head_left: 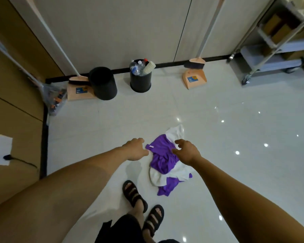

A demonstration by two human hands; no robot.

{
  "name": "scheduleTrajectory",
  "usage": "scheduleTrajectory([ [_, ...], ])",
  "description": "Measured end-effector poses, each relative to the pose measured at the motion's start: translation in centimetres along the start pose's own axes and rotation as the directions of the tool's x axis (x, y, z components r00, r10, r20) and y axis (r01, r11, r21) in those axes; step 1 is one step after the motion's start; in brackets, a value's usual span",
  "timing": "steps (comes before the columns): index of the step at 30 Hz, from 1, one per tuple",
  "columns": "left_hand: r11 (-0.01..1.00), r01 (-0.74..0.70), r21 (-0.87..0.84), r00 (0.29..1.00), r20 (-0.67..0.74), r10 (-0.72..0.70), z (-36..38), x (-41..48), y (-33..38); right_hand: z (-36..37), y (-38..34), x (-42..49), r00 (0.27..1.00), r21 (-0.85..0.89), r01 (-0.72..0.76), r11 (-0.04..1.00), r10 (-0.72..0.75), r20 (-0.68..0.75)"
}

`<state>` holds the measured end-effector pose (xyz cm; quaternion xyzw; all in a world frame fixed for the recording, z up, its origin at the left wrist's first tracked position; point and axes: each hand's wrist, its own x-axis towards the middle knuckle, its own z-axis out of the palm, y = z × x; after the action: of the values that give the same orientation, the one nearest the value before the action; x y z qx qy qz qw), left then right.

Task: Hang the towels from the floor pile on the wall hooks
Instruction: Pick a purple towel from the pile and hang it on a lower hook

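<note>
Far to my left, a white socket plate (3,149) sits low on the tan wall. Beyond it a peach plastic dustpan (79,92) and a plain black plastic bin (104,85) are parked against the skirting, out of my way.

My left hand (136,149) hovers just beside the left edge of the crumpled pile of purple and white towels (165,162). Its fingers are loosely curved and hold nothing. I aim it at the labelled corner of the top purple towel (161,151), since a corner gives a clean pinch. I cannot tell if my thumb touches the cloth.

Against the wall ahead, a second black bin stuffed with clear bottles and paper cups (140,81) stands well apart from the towels.

The pile lies on the glossy white tiled floor (235,137), just ahead of my feet, so nothing is hung yet. No hooks show here.

My right hand (188,151) hangs over the pile's right side, fingers spread, curved and empty, placed to gather the far edge.

Further right are another peach dustpan (194,79) and a grey metal trolley (263,57).
</note>
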<state>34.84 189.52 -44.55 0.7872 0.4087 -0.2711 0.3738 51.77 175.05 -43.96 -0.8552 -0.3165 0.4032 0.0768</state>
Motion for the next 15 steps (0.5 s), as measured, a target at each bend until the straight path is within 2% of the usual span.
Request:
scheduleTrajectory([
  [8, 0.987, 0.145, -0.076, 0.986, 0.097, -0.137, 8.2, 10.8, -2.7, 6.2, 7.9, 9.4, 0.981, 0.070, -0.168, 0.983, 0.160, 0.108],
  [12, 0.969, 0.213, -0.129, 0.968, 0.162, -0.191, 15.5, 17.1, -4.1, 12.2, 13.5, 16.2, 0.955, 0.098, -0.264, 0.959, 0.246, 0.167],
  [15, 0.952, 0.265, -0.155, 0.958, 0.152, -0.242, 21.2, 22.6, -5.4, 17.8, 18.2, 21.7, 0.939, 0.041, -0.289, 0.957, 0.274, 0.207],
])
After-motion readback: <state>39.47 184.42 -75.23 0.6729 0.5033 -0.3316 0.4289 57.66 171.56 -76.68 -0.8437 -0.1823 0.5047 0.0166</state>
